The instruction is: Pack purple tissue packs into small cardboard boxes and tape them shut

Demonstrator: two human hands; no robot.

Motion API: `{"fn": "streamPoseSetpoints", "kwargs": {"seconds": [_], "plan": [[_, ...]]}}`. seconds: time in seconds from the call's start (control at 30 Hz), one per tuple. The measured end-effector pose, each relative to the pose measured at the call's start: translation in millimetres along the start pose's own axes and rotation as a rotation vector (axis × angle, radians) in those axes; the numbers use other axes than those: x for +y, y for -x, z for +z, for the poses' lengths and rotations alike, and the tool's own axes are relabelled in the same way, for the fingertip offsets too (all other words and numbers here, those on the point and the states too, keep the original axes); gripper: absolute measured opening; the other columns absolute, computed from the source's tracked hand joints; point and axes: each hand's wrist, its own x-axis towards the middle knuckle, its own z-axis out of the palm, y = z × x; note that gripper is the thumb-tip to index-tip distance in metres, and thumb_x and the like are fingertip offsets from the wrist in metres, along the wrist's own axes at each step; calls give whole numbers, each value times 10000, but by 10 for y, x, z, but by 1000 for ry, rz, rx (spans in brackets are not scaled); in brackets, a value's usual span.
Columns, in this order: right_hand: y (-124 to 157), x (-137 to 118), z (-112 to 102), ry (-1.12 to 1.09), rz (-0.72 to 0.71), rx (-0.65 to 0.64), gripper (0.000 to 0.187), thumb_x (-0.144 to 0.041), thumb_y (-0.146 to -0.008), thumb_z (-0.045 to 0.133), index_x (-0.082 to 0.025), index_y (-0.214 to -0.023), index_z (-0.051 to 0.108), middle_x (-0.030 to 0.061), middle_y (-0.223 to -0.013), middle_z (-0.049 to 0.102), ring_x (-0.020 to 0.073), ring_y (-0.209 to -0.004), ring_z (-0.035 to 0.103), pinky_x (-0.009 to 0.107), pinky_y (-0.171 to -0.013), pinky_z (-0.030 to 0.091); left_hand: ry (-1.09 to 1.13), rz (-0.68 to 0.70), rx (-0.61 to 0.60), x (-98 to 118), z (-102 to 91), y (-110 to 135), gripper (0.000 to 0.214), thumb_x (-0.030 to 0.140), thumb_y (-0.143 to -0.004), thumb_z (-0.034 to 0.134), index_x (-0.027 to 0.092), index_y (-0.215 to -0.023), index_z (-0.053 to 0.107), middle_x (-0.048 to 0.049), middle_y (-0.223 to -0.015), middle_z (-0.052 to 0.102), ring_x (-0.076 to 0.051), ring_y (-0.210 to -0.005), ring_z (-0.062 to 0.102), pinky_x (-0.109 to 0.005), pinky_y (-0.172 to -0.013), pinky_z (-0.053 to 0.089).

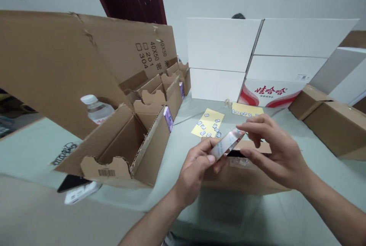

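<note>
A slim silvery-white packet (227,143) with faint blue print slants up over a small cardboard box. My left hand (194,166) grips its lower end between thumb and fingers. My right hand (277,150) is at the packet's upper end, its index fingertip at or very close to the edge. The right thumb and fingers are spread apart, and I cannot tell whether the index finger touches. Below both hands stands the cardboard box (234,179), with a dark gap and some clear tape on top, partly hidden by my hands.
Yellow sheets (210,122) with small stickers lie beyond the hands. To the left are open cardboard bins (154,158), a water bottle (97,109) and a phone (73,183). White panels (217,44) stand behind, and a brown carton (331,124) sits at right.
</note>
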Motion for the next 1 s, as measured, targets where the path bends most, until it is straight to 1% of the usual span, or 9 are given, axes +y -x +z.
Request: {"fn": "streamPoseSetpoints", "kwargs": {"seconds": [0.07, 0.17, 0.27, 0.4, 0.53, 0.63, 0.73, 0.83, 1.0], "plan": [[-35, 33, -47, 71, -63, -81, 292, -160, -894, 633, -223, -1178, 660, 47, -982, 570, 105, -699, 523, 231, -562, 479, -12, -9, -29, 5, -17, -6, 229, 313, -845, 531, 114, -916, 622, 21, -619, 475, -107, -586, 385, -248, -634, 318], [-82, 70, -90, 107, -67, -115, 252, -149, -936, 571, -219, -1161, 660, 44, -990, 574, 88, -665, 531, 218, -542, 491, -125, 16, -66, 33, -9, 7, 234, 337, -914, 528, 132, -974, 625, 12, -665, 518, -114, -635, 438, -246, -678, 354], [-83, 57, -92, 147, -92, -143, 322, -268, -913, 638, -175, -1220, 628, 95, -1074, 607, 165, -877, 626, 266, -655, 567, -335, 83, -80, 75, 35, 31, 238, 337, -969, 499, 149, -1038, 627, 3, -718, 548, -130, -721, 494, -241, -742, 393], [-24, -65, -47, 310, -207, -56, 463, -366, -878, 689, -86, -1237, 607, 194, -1182, 649, 263, -1085, 654, 362, -862, 590, -516, 167, -102, 108, 98, 53, 322, 254, -965, 459, 144, -1246, 570, -36, -866, 609, -146, -752, 557, -234, -702, 455], [42, -222, -16, 481, -289, 32, 335, -266, -874, 705, -96, -1155, 637, 194, -1126, 719, 263, -1027, 709, 371, -869, 609, -693, 192, -103, 95, 137, 72, 441, 239, -976, 419, 104, -1391, 480, -70, -888, 663, -182, -790, 620, -273, -774, 517], [69, -286, -22, 512, -305, 29, 251, -207, -879, 691, -120, -1110, 650, 168, -1099, 744, 254, -995, 731, 370, -857, 628, -807, 253, -74, 89, 175, 96, 473, 223, -974, 423, 135, -1438, 455, -110, -1077, 696, -230, -1006, 654, -325, -944, 509], [74, -294, -40, 494, -271, 17, 167, -130, -891, 645, -131, -1054, 683, 139, -1074, 760, 234, -959, 745, 345, -830, 640, -864, 272, -62, 109, 226, 121, 496, 195, -970, 409, 156, -1463, 435, -125, -1290, 646, -258, -1215, 598, -366, -1076, 454], [72, -279, -54, 482, -264, 7, 184, -74, -896, 594, -120, -1039, 701, 134, -1067, 765, 222, -941, 751, 327, -809, 643, -854, 200, -63, 129, 258, 142, 509, 214, -984, 393, 136, -1486, 399, -136, -1397, 589, -267, -1318, 538, -389, -1125, 426], [94, -263, -51, 447, -259, -54, 336, -266, -888, 669, -58, -1151, 663, 209, -1147, 726, 282, -1048, 720, 386, -868, 637, -862, 144, -56, 92, 228, 186, 549, 270, -1009, 366, 90, -1525, 313, -147, -1552, 410, -279, -1427, 414, -412, -1196, 338]]}}
